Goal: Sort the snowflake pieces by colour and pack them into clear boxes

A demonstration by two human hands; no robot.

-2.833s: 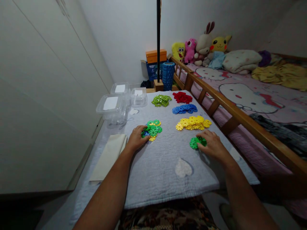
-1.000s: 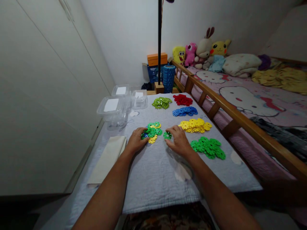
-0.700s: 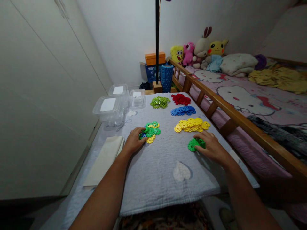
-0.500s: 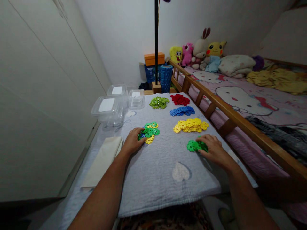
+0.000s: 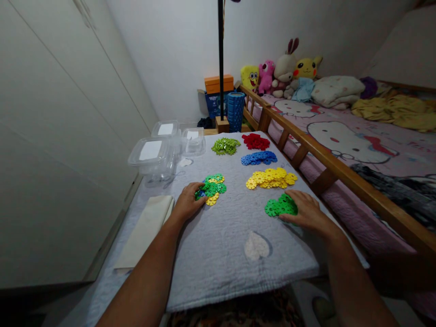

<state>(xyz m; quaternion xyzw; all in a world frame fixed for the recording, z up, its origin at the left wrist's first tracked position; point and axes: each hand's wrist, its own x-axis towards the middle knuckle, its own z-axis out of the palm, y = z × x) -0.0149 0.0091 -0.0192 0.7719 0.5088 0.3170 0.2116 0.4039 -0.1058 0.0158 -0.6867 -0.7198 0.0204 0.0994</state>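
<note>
My left hand [image 5: 188, 200] rests at the left edge of a small mixed pile of snowflake discs [image 5: 213, 188], mostly green with yellow and some blue. Its thumb and fingers are apart, curved round that edge. On the right, my right hand [image 5: 304, 209] is open beside a pile of green snowflake discs [image 5: 279, 206], thumb and fingers spread at its right side and covering part of it. Beyond lie sorted piles: yellow discs [image 5: 270, 178], blue discs [image 5: 259, 158], light green discs [image 5: 225, 146] and red discs [image 5: 255, 141].
Clear plastic boxes [image 5: 151, 159] with white labels stand at the table's back left. A folded cream cloth [image 5: 145, 231] lies near my left forearm. A wooden bed rail [image 5: 296, 138] runs along the right side. A black pole [image 5: 221, 63] rises behind the table.
My right hand has spread its fingers and shifted slightly right, leaving more of the green discs in sight. My left hand has stayed at the mixed pile.
</note>
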